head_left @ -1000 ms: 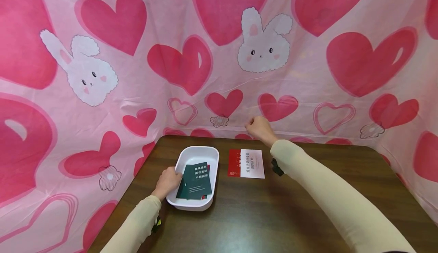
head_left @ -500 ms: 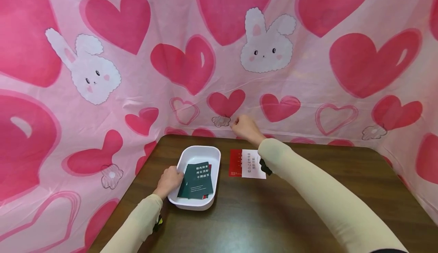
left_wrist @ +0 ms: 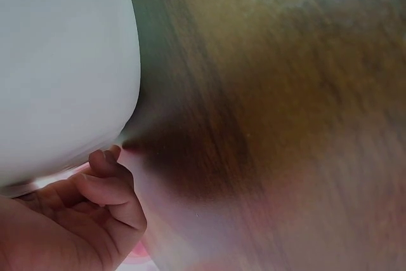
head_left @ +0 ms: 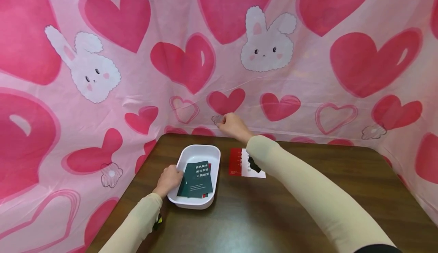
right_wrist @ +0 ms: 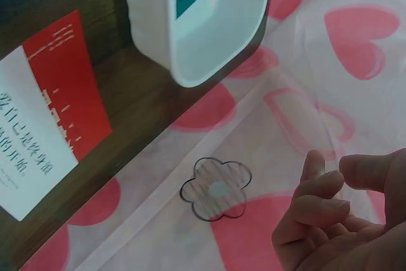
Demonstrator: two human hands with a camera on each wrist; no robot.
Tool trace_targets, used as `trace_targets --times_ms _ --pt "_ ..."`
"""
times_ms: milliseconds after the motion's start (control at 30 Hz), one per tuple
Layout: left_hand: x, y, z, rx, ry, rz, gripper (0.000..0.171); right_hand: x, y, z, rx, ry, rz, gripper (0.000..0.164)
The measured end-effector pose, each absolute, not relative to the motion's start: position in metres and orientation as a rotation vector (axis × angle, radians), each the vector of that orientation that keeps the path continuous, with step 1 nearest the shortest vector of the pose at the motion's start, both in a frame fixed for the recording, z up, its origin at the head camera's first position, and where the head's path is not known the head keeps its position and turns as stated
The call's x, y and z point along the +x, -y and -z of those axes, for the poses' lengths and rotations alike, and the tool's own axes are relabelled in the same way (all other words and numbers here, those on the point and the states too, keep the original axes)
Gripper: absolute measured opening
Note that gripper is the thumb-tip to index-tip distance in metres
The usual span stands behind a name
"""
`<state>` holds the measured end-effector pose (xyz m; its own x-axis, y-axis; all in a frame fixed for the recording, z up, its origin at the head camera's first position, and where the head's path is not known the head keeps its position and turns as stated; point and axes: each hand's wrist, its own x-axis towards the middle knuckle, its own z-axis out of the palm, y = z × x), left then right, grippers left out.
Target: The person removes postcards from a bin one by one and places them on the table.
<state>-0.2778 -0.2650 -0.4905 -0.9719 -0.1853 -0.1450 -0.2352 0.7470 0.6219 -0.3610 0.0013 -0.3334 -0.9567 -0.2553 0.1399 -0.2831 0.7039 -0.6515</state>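
A white plastic tub (head_left: 198, 150) stands on the left part of the table, with dark green printed cards (head_left: 196, 179) lying in it and a red edge showing beneath. My left hand (head_left: 169, 180) grips the tub's near left side; in the left wrist view its fingers (left_wrist: 108, 188) are curled by the white wall. Raised beyond the table's back edge, my right hand (head_left: 234, 125) has loosely curled fingers, thumb and index apart in the right wrist view, and nothing visible between them. Below the right forearm lie a red card (head_left: 235, 162) and a white printed card (right_wrist: 32, 138), the white one partly covered.
The brown wooden table (head_left: 308, 192) reaches back to a pink cloth (head_left: 239, 78) with hearts and rabbits, hung close behind and at both sides. The tub sits between the left table edge and the two loose cards.
My right hand has moved left in the air, and its forearm now covers part of the white card. The left hand and the tub keep their place.
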Motion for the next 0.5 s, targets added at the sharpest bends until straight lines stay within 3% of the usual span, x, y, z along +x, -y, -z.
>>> trace_targets --times_ms 267,500 --pt "-0.279 0.267 0.493 -0.339 -2.868 -1.04 0.034 -0.351 0.021 0.329 0.472 2.9 -1.18 0.039" --pt "-0.278 0.266 0.491 -0.356 -2.869 -1.039 0.034 -0.338 0.034 0.331 0.483 2.889 -1.333 0.021"
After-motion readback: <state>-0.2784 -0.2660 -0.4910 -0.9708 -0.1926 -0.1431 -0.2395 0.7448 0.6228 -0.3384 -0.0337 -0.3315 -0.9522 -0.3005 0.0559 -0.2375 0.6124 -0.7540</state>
